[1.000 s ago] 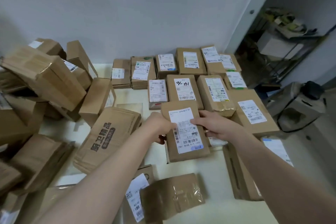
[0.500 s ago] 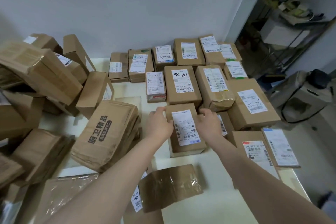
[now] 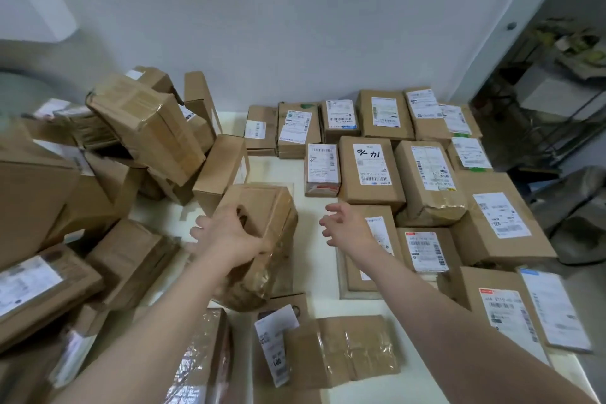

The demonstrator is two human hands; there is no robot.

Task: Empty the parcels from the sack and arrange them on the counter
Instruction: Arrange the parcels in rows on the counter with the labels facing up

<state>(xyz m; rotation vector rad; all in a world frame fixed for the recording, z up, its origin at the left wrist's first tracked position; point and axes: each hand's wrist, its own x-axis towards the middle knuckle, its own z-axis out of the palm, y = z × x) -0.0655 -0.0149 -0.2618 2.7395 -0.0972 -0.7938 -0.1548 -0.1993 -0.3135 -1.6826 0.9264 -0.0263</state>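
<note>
Brown cardboard parcels cover the white counter (image 3: 314, 216). At the right they lie flat in rows with labels up, among them one with handwriting on its label (image 3: 370, 170). My left hand (image 3: 229, 233) grips the top of a large taped brown parcel (image 3: 262, 239) in the middle, which is tilted. My right hand (image 3: 347, 223) hovers open, fingers spread, over the left edge of a labelled parcel (image 3: 380, 239) lying flat in the rows. No sack is in view.
A loose heap of brown boxes (image 3: 144, 128) fills the left side. More parcels (image 3: 341, 351) lie at the near edge. The wall stands behind the counter. The counter's right edge borders a doorway with a metal shelf (image 3: 557, 102) and a dark bag (image 3: 577, 216).
Both hands let go of the labelled parcel, now lying in the rows. My left hand moved left onto the large taped parcel and tilted it. My right hand opened.
</note>
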